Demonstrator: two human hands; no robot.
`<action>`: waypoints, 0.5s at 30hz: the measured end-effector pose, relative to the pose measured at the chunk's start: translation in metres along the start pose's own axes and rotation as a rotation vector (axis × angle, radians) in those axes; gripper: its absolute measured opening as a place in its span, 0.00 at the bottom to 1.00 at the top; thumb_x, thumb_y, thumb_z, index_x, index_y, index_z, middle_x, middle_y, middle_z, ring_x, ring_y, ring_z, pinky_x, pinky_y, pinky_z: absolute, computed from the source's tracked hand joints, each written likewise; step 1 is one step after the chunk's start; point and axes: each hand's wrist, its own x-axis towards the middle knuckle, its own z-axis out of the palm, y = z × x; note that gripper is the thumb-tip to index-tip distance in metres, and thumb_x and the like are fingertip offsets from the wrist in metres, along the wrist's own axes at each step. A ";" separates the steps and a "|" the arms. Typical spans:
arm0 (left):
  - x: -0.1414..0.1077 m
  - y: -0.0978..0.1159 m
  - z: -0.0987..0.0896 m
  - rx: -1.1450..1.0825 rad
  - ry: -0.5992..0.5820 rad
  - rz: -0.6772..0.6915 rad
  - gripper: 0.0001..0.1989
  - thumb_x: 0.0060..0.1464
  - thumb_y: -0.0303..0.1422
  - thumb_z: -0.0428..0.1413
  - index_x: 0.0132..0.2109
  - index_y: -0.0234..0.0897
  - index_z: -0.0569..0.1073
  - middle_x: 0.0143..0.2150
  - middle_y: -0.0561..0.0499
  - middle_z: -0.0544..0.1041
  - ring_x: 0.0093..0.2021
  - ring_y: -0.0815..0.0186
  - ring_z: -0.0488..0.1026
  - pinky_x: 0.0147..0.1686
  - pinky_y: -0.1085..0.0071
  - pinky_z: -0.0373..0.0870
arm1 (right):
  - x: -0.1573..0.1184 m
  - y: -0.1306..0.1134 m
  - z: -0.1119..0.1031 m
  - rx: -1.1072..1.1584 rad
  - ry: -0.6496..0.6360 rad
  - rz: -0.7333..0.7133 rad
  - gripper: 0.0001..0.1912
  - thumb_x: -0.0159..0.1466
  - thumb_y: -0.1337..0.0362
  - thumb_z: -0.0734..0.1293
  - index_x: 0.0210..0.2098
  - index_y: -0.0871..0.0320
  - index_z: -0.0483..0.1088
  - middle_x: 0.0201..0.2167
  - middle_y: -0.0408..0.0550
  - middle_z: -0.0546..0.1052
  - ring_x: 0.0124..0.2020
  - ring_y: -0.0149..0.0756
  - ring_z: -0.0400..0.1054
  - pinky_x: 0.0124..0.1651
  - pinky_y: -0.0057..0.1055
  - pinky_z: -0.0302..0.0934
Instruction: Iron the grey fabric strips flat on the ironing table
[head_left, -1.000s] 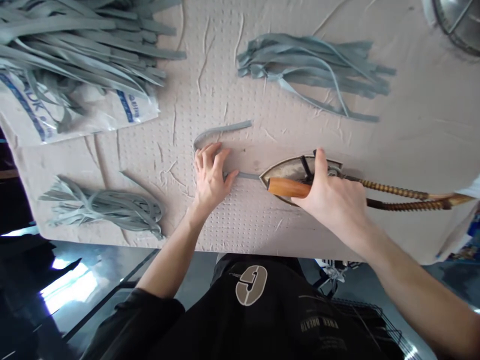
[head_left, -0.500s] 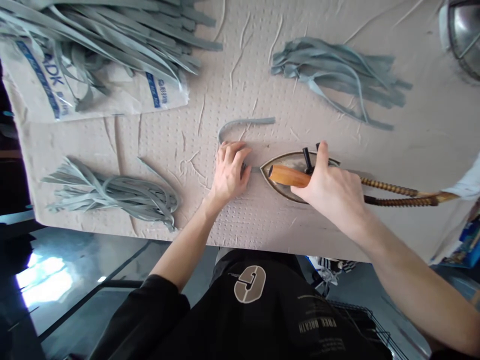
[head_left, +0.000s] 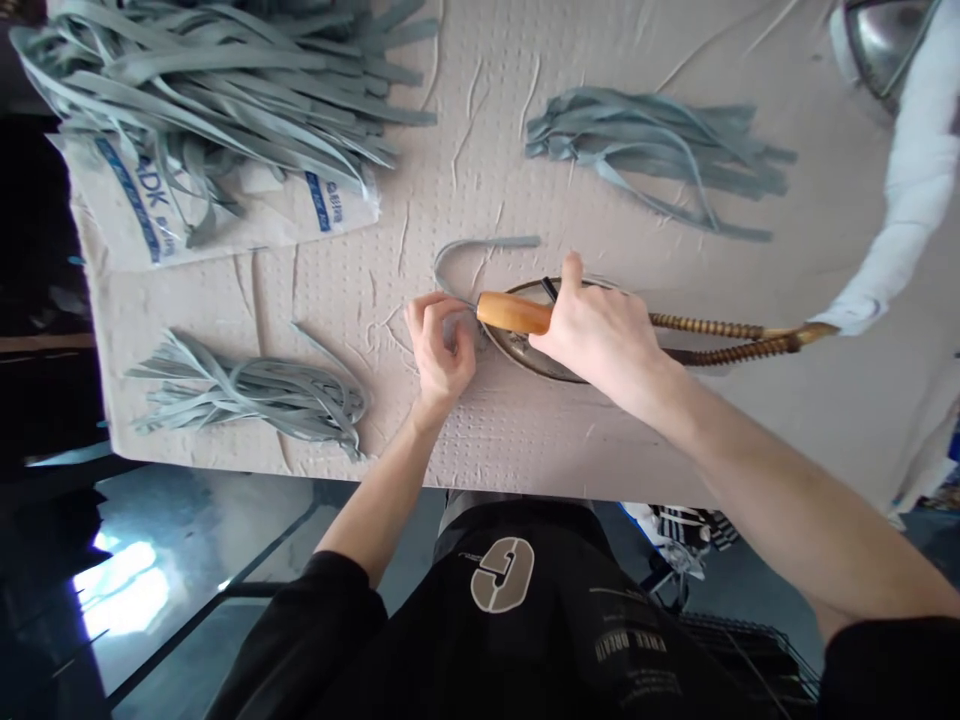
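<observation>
My right hand is wrapped round the iron's orange handle, the thumb sticking up. Under it the iron lies flat on the padded, cloth-covered table, its tip pointing left. A thin grey-green strip curves above the iron's tip, and part of it runs beneath the iron. Just left of the tip is my left hand, raised a little, fingers curled and thumb apart from them. I see nothing clearly held between its fingers.
A large pile of grey-green strips covers a plastic bag at the upper left. Smaller bundles lie at the left and upper right. A brown coiled hose joins a white wrapped tube on the right.
The iron has slid left with my right hand, over more of the strip. My left hand has shifted slightly left and its fingers have come off the strip. The view has also shifted.
</observation>
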 end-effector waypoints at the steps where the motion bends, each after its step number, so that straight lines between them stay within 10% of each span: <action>1: -0.002 0.001 -0.002 0.027 -0.037 0.000 0.14 0.63 0.29 0.46 0.53 0.42 0.68 0.54 0.41 0.72 0.58 0.55 0.67 0.60 0.49 0.64 | -0.001 0.002 0.000 0.000 -0.002 -0.001 0.51 0.67 0.49 0.63 0.73 0.81 0.41 0.39 0.70 0.81 0.39 0.51 0.76 0.41 0.39 0.67; 6: -0.001 0.004 -0.009 0.185 -0.267 0.123 0.14 0.63 0.36 0.53 0.54 0.42 0.72 0.53 0.42 0.74 0.55 0.52 0.69 0.56 0.51 0.64 | -0.015 0.024 0.003 0.010 -0.078 0.058 0.56 0.66 0.50 0.64 0.74 0.80 0.29 0.38 0.69 0.80 0.38 0.53 0.76 0.41 0.42 0.66; 15: 0.028 0.021 -0.011 0.337 -0.429 0.188 0.08 0.65 0.32 0.51 0.44 0.40 0.76 0.47 0.42 0.77 0.52 0.49 0.71 0.54 0.48 0.62 | -0.046 0.037 0.017 -0.044 -0.023 0.308 0.57 0.63 0.45 0.66 0.75 0.77 0.38 0.33 0.65 0.80 0.33 0.53 0.76 0.36 0.41 0.64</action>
